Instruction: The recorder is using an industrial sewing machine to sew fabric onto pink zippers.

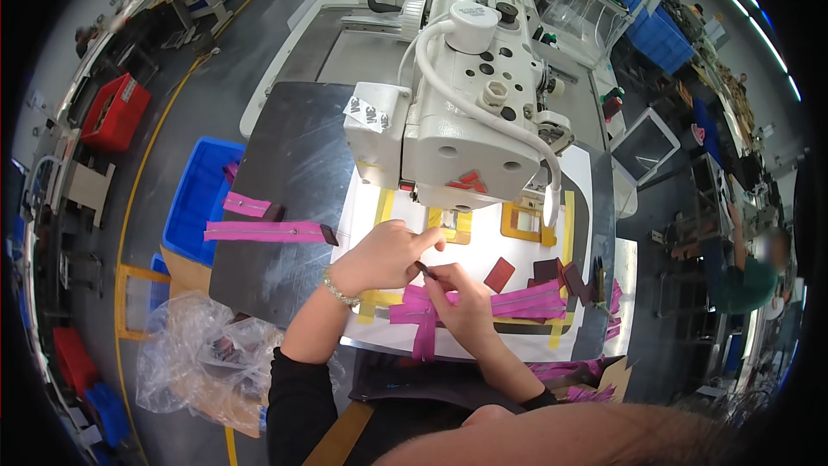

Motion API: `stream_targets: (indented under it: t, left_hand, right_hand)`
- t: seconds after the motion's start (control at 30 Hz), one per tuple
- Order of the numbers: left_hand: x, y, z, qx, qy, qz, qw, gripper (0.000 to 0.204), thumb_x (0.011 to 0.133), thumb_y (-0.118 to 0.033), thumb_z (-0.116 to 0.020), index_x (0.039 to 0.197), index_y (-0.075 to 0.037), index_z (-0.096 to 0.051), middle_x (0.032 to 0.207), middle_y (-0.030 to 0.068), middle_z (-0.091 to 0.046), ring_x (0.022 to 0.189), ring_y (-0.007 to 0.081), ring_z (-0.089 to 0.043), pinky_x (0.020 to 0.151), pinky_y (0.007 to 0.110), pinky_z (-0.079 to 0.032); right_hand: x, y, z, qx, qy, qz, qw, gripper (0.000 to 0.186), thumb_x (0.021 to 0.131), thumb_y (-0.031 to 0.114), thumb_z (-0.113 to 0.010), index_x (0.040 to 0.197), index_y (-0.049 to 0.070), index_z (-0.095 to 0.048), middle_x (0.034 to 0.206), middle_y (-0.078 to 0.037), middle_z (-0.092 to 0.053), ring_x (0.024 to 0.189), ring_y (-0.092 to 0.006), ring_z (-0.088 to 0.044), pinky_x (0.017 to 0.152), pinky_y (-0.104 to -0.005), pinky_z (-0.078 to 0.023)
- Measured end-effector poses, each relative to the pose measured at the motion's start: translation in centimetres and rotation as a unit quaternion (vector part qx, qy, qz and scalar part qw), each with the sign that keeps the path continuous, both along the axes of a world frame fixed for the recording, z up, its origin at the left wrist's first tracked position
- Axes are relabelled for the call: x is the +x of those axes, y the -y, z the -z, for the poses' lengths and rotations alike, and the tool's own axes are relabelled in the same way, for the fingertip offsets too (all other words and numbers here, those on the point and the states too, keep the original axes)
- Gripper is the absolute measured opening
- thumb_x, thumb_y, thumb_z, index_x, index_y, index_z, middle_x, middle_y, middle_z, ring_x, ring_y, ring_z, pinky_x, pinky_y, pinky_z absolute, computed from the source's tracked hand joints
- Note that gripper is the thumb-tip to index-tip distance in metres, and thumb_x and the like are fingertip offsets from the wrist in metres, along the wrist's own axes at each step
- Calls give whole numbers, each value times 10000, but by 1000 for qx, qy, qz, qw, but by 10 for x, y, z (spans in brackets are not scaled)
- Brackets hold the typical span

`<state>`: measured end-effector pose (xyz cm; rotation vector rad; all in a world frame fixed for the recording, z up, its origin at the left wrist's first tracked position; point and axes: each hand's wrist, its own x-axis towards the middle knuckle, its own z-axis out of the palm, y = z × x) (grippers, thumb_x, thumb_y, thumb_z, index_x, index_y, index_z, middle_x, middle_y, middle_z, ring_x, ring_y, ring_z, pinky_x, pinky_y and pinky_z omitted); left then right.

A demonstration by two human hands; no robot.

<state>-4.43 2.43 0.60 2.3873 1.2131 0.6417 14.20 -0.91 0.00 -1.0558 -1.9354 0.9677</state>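
Note:
My left hand [388, 257] and my right hand [459, 302] meet at a small dark piece [423, 270], both pinching it above pink zipper tapes [526, 300] on the white work surface. One pink strip hangs down below my right hand. Loose red-brown patches [500, 274] and darker ones [548, 270] lie to the right. Two more pink zippers with dark end tabs [259, 231] lie on the dark metal plate at the left. Just beyond my hands is the sewing machine head [457, 147], with yellow frames [526, 233] under it.
A blue bin [188, 207] stands left of the plate, above crumpled clear plastic [198, 354]. More pink zippers [561, 371] are at the lower right. A white screen [642, 142] is at the right. A person in green [750, 285] is at the far right.

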Motion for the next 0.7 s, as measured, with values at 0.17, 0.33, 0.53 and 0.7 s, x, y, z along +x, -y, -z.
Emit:
stream_targets:
  t: [0.17,0.33,0.53,0.7]
  left_hand:
    - [-8,-2,-7,-22,24,-5,999,249,668,-63,-675,888,-117,-572,654,-3,-567,694,209,-574,740,317,-404]
    - [-17,-4,-9,-40,76,8,996,174,691,-77,-682,833,-107,-587,708,-3,-567,730,201,-565,762,330,-407]
    - [-17,-4,-11,-40,99,1,994,120,725,-83,-683,797,-98,-587,706,10,-565,722,200,-556,759,332,-405]
    - [-17,-5,-12,-39,108,5,993,112,724,-82,-686,788,-92,-594,713,14,-567,724,199,-555,757,333,-405]
  right_hand:
    - [16,-13,13,-365,-203,-72,905,123,945,55,-556,1033,-24,-523,911,-107,-687,803,-101,-657,650,-208,-497]
    - [12,-15,9,-482,-292,-98,820,170,959,73,-534,1108,1,-493,938,-126,-688,821,-115,-663,668,-224,-517]
    - [13,-12,21,-508,-310,-115,795,190,950,79,-544,1123,28,-482,952,-111,-692,775,-85,-651,600,-189,-474]
    - [14,-11,26,-533,-328,-106,772,197,952,82,-541,1130,38,-469,950,-122,-688,800,-120,-660,626,-225,-487]
